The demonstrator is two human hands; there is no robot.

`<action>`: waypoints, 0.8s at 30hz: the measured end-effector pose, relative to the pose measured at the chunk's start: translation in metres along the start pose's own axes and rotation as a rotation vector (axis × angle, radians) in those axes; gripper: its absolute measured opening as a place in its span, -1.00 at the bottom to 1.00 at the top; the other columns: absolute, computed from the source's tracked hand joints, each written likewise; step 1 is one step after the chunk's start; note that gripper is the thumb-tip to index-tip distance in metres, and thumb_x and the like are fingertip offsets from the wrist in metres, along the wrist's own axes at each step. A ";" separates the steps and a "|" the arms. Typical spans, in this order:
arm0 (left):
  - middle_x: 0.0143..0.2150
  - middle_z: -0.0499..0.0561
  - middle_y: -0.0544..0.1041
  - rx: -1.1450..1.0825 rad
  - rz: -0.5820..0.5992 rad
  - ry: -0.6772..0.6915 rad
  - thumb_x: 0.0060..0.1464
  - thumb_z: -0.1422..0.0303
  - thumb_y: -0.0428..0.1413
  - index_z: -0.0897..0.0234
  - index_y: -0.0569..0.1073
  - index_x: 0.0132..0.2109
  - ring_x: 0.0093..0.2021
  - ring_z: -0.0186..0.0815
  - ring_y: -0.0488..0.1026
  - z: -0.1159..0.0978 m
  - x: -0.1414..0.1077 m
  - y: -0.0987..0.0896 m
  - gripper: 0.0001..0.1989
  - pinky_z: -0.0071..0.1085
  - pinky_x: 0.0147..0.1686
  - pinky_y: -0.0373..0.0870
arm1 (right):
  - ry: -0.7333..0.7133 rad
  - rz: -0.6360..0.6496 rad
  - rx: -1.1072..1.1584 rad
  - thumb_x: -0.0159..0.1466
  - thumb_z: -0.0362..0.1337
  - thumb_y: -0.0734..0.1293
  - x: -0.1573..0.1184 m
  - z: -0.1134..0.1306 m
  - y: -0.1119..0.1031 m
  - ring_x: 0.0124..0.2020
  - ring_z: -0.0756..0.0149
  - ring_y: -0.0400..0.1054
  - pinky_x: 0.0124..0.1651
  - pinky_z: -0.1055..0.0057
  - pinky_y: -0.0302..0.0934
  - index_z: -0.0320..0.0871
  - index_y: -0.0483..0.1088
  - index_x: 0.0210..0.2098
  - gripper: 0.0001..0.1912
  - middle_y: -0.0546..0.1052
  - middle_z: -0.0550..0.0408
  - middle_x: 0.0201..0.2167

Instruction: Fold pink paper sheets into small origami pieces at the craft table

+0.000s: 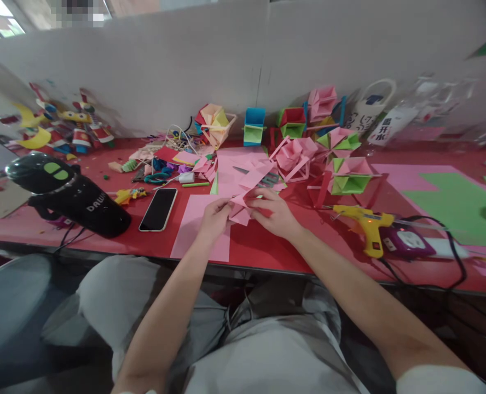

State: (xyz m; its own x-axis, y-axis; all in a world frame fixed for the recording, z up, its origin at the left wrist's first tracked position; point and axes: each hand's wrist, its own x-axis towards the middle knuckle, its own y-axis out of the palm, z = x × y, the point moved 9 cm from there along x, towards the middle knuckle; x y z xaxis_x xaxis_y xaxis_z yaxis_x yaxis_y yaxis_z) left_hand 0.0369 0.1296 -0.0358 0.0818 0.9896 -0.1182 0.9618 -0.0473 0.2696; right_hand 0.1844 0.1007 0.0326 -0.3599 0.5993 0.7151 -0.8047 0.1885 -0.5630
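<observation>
Hands, 2: left hand [215, 218] and right hand [275, 214], close together, fingers of each pinched on the same item. Item held: folded pink paper piece [239, 212], 1, over the tabletop [271, 254], towards the middle of its front edge. Under the left forearm: pink paper sheet [197, 232], 1, at the front edge. Just behind the hands: scissors [271, 178], 1 pair, partly covered. Left of the sheet: smartphone [158, 209], 1, screen dark. Towards the front left corner: black tumbler [68, 191], 1. Right, near the front edge: yellow glue gun [368, 223], 1, beside a purple power strip [407, 242]. Right end: green paper sheet [468, 202]. Back edge: blue-and-green paper model [254, 126], 1. Back left corner: figurines [80, 128], red, white and yellow.
</observation>
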 end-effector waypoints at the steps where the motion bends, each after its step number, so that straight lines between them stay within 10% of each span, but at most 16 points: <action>1: -0.43 -0.09 0.45 -0.058 0.014 -0.023 -0.10 0.38 0.22 0.27 0.55 -0.21 -0.48 -0.42 0.40 0.000 -0.001 0.002 -0.77 -0.50 -0.48 0.42 | -0.001 0.004 -0.007 0.28 -0.33 0.33 -0.001 -0.001 0.000 -0.01 0.14 0.40 0.07 0.12 0.28 -0.08 0.54 -0.19 -0.85 0.51 -0.06 -0.08; 17: -0.14 0.09 0.60 -0.073 0.115 0.089 -0.11 0.17 0.35 0.30 0.50 -0.03 -0.22 -0.28 0.54 -0.004 0.001 0.009 -0.50 -0.40 -0.25 0.44 | 0.103 0.096 0.166 0.32 -0.31 0.24 -0.001 -0.003 0.003 0.25 0.07 0.23 0.23 0.02 0.17 -0.04 0.52 -0.16 -0.78 0.33 -0.04 0.24; 24: -0.08 0.13 0.60 -0.001 0.061 0.143 -0.10 0.17 0.34 0.31 0.49 -0.02 -0.19 -0.25 0.56 -0.007 0.006 -0.002 -0.49 -0.38 -0.22 0.47 | 0.289 0.020 0.271 0.35 -0.16 0.27 0.000 -0.022 0.003 0.01 0.18 0.42 0.12 0.15 0.28 -0.12 0.49 -0.28 -0.79 0.52 -0.04 -0.07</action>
State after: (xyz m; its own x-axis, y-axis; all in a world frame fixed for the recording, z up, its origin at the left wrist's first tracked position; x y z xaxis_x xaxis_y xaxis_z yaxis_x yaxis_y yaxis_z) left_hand 0.0339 0.1365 -0.0308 0.1014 0.9942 0.0360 0.9559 -0.1074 0.2733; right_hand 0.1928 0.1185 0.0218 -0.2601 0.8023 0.5372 -0.9084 -0.0147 -0.4179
